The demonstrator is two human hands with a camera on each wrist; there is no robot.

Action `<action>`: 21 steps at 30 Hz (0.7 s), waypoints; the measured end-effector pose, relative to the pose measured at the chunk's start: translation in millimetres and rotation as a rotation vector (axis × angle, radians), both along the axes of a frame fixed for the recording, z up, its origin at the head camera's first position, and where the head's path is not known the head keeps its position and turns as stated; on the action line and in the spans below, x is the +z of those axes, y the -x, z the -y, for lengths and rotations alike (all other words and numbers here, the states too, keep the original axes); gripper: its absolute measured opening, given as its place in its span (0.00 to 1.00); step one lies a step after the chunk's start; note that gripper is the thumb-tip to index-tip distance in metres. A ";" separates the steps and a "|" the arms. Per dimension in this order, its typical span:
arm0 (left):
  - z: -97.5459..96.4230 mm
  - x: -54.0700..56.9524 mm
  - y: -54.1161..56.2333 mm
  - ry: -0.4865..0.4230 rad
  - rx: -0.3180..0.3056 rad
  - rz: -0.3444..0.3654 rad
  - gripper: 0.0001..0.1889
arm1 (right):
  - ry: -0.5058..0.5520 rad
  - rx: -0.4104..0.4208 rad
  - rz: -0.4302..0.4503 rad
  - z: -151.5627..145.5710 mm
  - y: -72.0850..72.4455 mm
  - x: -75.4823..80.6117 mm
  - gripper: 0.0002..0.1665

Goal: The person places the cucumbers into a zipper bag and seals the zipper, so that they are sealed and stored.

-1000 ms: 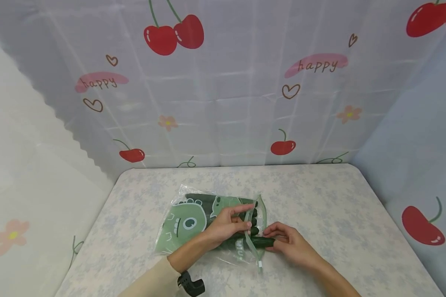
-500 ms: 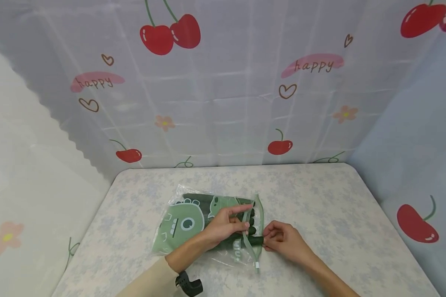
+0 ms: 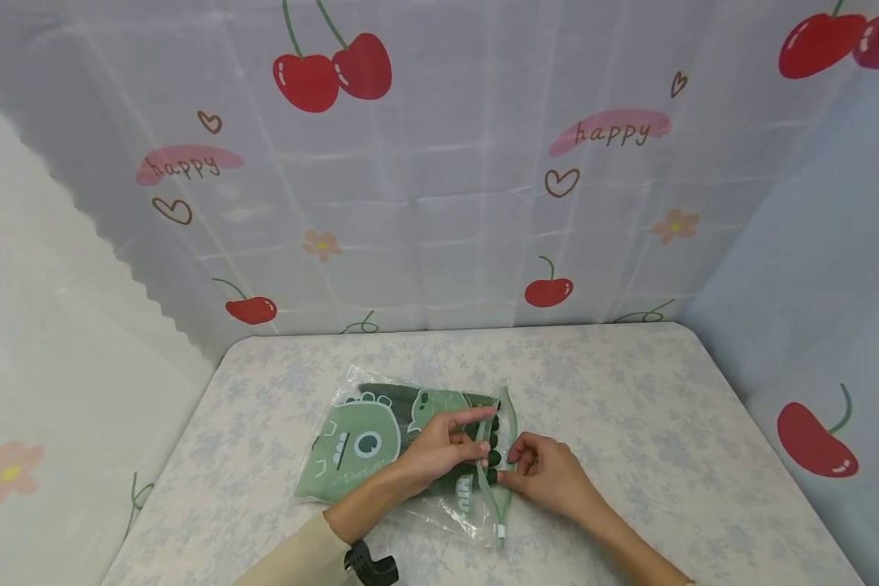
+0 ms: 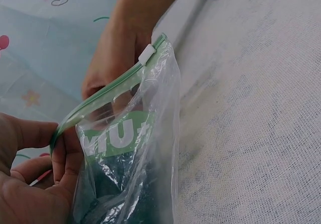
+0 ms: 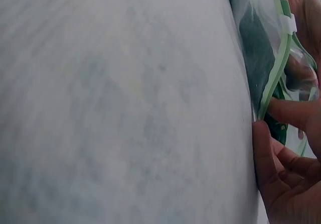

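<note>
A clear slider zip bag (image 3: 352,456) with green monster prints lies on the table, its mouth facing right. Several dark green cucumbers (image 3: 494,458) are inside, their ends lined up near the mouth. My left hand (image 3: 439,446) pinches the upper green rim (image 4: 95,96) between thumb and fingers, lifting it from the lower one. At the mouth, my right hand (image 3: 553,474) has its thumb (image 5: 291,112) on the inner side of the lower rim, close to a cucumber's end, and a finger outside it. The white slider (image 4: 146,54) sits at the rim's near end.
A pale floral cloth covers the table (image 3: 615,391). White curtains (image 3: 425,203) with cherry prints stand behind it and at both sides. A black band (image 3: 372,566) is on my left wrist.
My right hand has moved left, pushing the nearest cucumber into the bag, and its fingers now sit at the rim. The left hand keeps its pinch on the upper rim.
</note>
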State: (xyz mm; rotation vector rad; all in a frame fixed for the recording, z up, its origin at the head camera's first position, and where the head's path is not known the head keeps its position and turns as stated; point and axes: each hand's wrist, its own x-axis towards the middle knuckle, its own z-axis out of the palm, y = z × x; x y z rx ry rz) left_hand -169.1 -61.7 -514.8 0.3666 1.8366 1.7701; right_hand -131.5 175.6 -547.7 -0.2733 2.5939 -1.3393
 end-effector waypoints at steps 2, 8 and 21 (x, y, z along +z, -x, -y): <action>-0.1 0.4 0.1 0.000 -0.001 -0.012 0.32 | 0.013 0.050 0.009 -3.7 0.2 4.1 0.18; -0.8 1.6 -0.2 0.012 -0.026 -0.070 0.35 | 0.122 0.292 0.066 -23.8 -1.9 20.4 0.12; -15.1 7.5 -4.4 0.291 -0.121 -0.523 0.35 | 0.273 0.317 0.191 -57.9 -9.7 21.3 0.18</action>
